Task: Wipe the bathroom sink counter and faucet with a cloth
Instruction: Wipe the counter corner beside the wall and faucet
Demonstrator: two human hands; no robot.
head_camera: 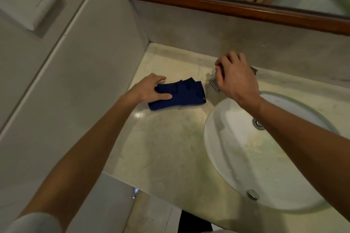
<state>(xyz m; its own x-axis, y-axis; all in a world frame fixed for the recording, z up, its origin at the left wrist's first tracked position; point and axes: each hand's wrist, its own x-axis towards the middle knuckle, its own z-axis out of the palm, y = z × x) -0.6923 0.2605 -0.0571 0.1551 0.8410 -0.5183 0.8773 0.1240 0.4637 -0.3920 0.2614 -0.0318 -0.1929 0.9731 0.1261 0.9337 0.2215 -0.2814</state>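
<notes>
Cloth (178, 93), dark blue and loosely folded, is seen lying flat on the counter (170, 147), left of the basin and just beside the faucet base. It is pressed down by the left hand (149, 89), whose fingers are spread flat over its left end rather than closed around it, so nothing is gripped there. Further right, the faucet (215, 85) is covered by the right hand (236, 79), whose fingers are curled down over the metal; whether the metal is actually clasped cannot be told, since the fingertips are hidden. The sink (227, 138) lies at the right, with pale marks on its bowl. By judgement, the wiping is at an early or middle stage: streaks and dull patches are visible across the counter, and the faucet is not being touched by the cloth. Counted: one cloth, one faucet, one sink with two round metal fittings, two hands, one mirror (236, 8) above.
</notes>
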